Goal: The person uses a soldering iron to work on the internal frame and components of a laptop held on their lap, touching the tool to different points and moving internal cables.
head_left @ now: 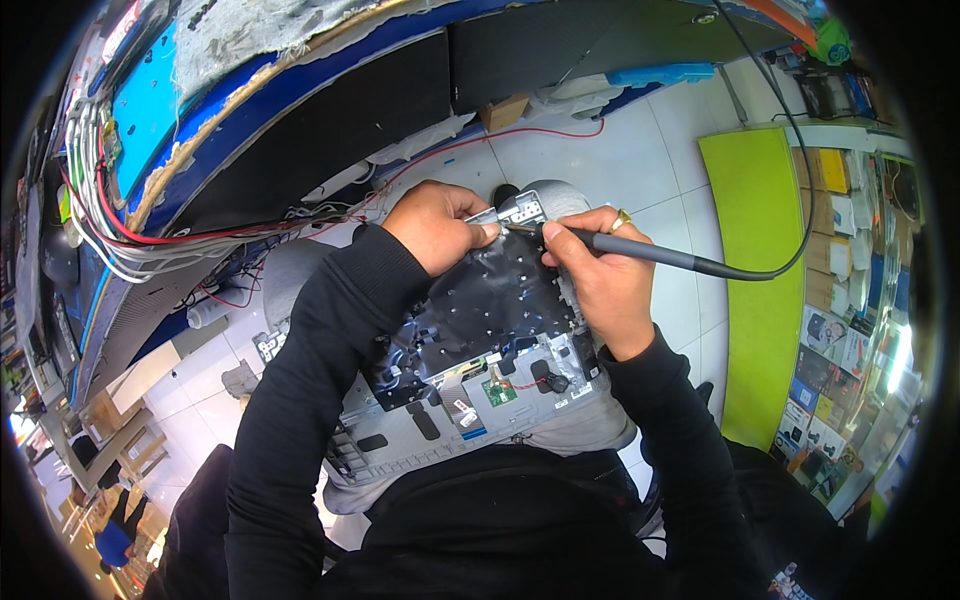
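Left hand (pixel 438 225) pinches the far edge of the laptop panel (pixel 475 320), spread across the lap (pixel 585 428); then the metal bracket (pixel 523 209), the soldering iron (pixel 645 250) angled in close, right hand (pixel 612 288) gripping it pen-style — light, brief touches should serve best!

The left arm in a long black knit sleeve (pixel 295 410) is slanting forward and inward, its ribbed cuff covering the wrist. The bare left hand (pixel 435 225) is pinching with thumb and index finger, near the far edge of the grey-trousered lap (pixel 590 425). The right arm in a matching black sleeve (pixel 680 450) is angling inward, while the bare right hand (pixel 608 290) is curling in a pen-like grip, fingertips facing the left hand's.
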